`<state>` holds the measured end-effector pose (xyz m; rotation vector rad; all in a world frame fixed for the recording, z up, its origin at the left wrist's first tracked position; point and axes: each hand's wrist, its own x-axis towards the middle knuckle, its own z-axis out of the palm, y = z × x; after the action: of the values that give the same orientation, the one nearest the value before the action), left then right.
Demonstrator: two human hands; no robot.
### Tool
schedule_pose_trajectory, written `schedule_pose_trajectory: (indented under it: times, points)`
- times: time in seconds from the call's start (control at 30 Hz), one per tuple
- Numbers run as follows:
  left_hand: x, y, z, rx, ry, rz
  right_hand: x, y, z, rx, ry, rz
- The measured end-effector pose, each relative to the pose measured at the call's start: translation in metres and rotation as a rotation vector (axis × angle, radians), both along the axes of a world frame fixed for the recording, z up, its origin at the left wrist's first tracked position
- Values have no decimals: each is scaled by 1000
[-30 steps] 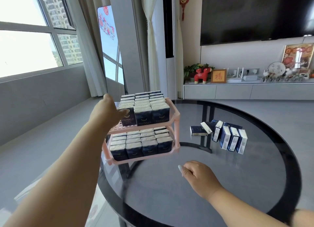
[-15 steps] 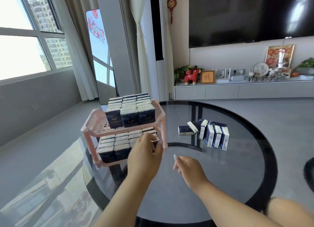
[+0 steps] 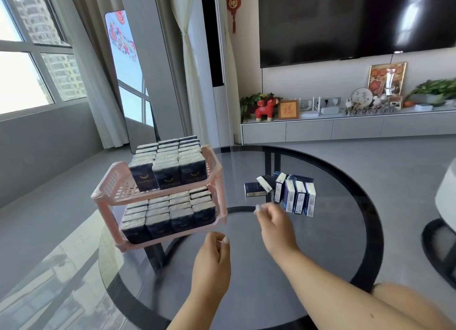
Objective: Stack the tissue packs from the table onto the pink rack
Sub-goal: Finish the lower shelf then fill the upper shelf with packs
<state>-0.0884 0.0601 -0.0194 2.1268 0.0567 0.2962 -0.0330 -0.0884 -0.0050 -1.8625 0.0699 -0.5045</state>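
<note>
Most of the job looks done from where I stand. Up and to the left of my left hand (image 3: 212, 260) sits the pink rack (image 3: 158, 198), and both of its shelves are packed with tissue packs. The lower shelf (image 3: 170, 233) holds rows four across, filled right up to its front lip. The upper shelf (image 3: 118, 181) holds rows three across, but they stop short of the front, so I judge there is bare slatted room at the near end for more.

My left hand hangs over the surface (image 3: 246, 268) just in front of the rack's right corner, fingers loosely curled with nothing in them. My right hand (image 3: 276, 221) reaches further out, fingers half bent and also holding nothing; its fingertips are blurred, so I cannot say more about them.

Just beyond and to the right of my right hand is what is left: a small cluster of loose packs (image 3: 288, 193). Several stand on edge in a row, leaning slightly, one lies flat at the left end, and another leans tilted against the row. I count about seven, though a dark one behind the row is partly hidden. Picking these up and filling the upper shelf is, I think, all that remains.

As for writing, the front packs on the upper shelf (image 3: 167, 172) read "TWINKLE" beneath a curved smile-like mark. The flat loose pack carries small print I cannot read.
</note>
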Motion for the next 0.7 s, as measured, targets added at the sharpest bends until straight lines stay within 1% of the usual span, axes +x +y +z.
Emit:
schedule_pose_trajectory:
  times: [0.07, 0.1, 0.13, 0.17, 0.23, 0.3, 0.37, 0.43, 0.5, 0.6, 0.63, 0.7]
  points:
    - [2, 0, -2, 13, -7, -7, 14, -22, 22, -184, -186, -309]
    - [3, 1, -4, 11, -8, -8, 23, -36, 31, -256, -223, -425]
    - [4, 1, -4, 7, -7, -8, 32, -51, 39, -326, -202, -488]
    - [4, 1, -5, 1, -5, -5, 41, -67, 45, -407, -126, -492]
    - [5, 1, -5, -5, 1, 2, 57, -95, 48, -616, 128, -366]
    - [6, 0, -3, 8, 3, 5, 66, -109, 45, -791, 364, -161]
    - [5, 0, -2, 17, 8, 5, 67, -109, 41, -877, 441, -22]
    - [5, 1, -2, 16, 11, 2, 64, -99, 36, -915, 405, -41]
    - [5, 1, -1, 19, 13, -1, 56, -86, 34, -910, 354, -74]
    - [4, 1, -1, 12, 5, 2, 38, -65, 35, -967, 204, -32]
    - [4, 1, -1, 5, 3, 2, 32, -59, 36, -941, 140, -13]
    - [5, 1, -1, -19, 1, 2, 21, -48, 39, -764, 46, 41]
